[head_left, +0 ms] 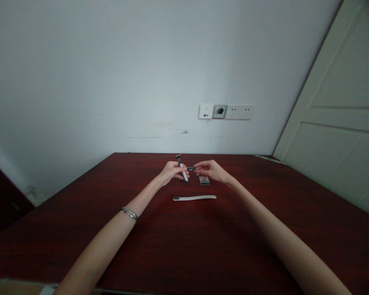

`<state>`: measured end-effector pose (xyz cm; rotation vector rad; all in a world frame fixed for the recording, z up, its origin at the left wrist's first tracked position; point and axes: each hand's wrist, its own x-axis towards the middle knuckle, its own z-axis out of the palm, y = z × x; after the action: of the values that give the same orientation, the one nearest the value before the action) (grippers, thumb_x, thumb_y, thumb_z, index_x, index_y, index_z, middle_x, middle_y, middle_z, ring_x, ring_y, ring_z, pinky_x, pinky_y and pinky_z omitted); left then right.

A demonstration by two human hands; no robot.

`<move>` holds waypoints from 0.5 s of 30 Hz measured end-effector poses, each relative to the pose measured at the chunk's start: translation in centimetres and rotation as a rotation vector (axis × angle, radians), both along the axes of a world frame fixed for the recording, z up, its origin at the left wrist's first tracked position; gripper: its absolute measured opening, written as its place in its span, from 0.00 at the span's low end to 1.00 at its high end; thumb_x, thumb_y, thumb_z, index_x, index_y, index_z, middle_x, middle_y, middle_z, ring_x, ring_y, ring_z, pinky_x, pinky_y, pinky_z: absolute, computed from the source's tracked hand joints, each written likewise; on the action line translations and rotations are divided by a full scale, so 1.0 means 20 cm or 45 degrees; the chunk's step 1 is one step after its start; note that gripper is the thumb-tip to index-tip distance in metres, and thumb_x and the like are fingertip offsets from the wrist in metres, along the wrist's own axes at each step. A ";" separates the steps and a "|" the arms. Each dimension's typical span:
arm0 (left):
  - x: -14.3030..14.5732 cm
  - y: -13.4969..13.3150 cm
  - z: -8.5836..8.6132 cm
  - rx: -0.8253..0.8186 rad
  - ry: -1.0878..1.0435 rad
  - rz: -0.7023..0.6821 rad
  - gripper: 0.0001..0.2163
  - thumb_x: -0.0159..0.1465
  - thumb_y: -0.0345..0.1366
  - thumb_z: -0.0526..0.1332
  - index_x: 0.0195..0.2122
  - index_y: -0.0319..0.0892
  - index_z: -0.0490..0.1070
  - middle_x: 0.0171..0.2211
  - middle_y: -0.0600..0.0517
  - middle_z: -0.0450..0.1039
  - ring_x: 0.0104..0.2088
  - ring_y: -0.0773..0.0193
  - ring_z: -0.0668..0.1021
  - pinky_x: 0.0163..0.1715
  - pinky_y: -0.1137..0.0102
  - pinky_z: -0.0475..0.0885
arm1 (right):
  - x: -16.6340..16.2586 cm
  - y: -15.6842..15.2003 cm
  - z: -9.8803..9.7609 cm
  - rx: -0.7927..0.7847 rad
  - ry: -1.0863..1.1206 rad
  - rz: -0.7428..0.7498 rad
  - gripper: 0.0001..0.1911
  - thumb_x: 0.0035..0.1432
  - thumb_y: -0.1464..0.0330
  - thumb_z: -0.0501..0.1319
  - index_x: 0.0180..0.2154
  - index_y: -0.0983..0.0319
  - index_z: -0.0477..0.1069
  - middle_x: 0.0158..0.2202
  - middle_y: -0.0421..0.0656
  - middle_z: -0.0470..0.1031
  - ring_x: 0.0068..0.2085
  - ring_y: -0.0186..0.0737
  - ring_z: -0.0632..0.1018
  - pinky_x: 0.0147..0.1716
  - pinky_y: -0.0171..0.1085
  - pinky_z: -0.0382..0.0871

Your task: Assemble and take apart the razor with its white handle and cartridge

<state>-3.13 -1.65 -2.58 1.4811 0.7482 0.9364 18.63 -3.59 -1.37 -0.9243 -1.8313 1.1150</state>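
My left hand [171,170] is closed round a razor handle [182,169] with a white grip and a dark head end, held tilted above the dark red table [80,229]. My right hand [211,169] pinches a small dark cartridge [191,168] right beside the handle. A small clear case [204,180] lies on the table just under my right hand. A second white razor handle [194,198] lies flat on the table in front of both hands.
A white wall rises behind the table, with a row of sockets [226,112] on it. A pale door [341,135] stands at the right. A silver bracelet [129,213] is on my left wrist.
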 end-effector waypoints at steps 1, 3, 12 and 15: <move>0.00 0.00 0.00 -0.004 -0.005 -0.001 0.11 0.54 0.35 0.65 0.33 0.33 0.68 0.30 0.42 0.76 0.30 0.58 0.80 0.29 0.66 0.76 | 0.00 0.00 0.00 0.013 0.003 -0.007 0.15 0.46 0.71 0.64 0.39 0.67 0.73 0.32 0.46 0.77 0.31 0.35 0.77 0.29 0.35 0.75; 0.00 0.00 0.00 -0.015 -0.018 -0.006 0.11 0.53 0.35 0.65 0.33 0.33 0.68 0.30 0.42 0.76 0.30 0.58 0.80 0.30 0.65 0.76 | -0.01 -0.01 0.01 0.026 0.008 -0.033 0.15 0.46 0.70 0.64 0.39 0.67 0.73 0.31 0.45 0.77 0.31 0.35 0.77 0.29 0.34 0.74; 0.01 -0.02 0.02 -0.038 -0.011 -0.012 0.11 0.53 0.36 0.65 0.32 0.33 0.68 0.30 0.42 0.76 0.30 0.56 0.80 0.30 0.64 0.76 | -0.02 -0.04 0.04 0.072 -0.017 -0.071 0.18 0.47 0.64 0.64 0.40 0.68 0.74 0.28 0.44 0.77 0.26 0.33 0.76 0.28 0.34 0.73; 0.00 -0.02 0.02 -0.038 -0.022 -0.017 0.11 0.53 0.36 0.65 0.33 0.33 0.68 0.30 0.42 0.76 0.30 0.56 0.80 0.30 0.64 0.76 | -0.02 -0.04 0.03 0.072 -0.014 -0.077 0.20 0.46 0.63 0.65 0.40 0.68 0.75 0.28 0.45 0.78 0.26 0.33 0.76 0.29 0.35 0.74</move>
<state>-3.05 -2.13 -2.19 1.4483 0.7364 0.9233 18.22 -4.36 -0.72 -0.9486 -1.8224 1.0183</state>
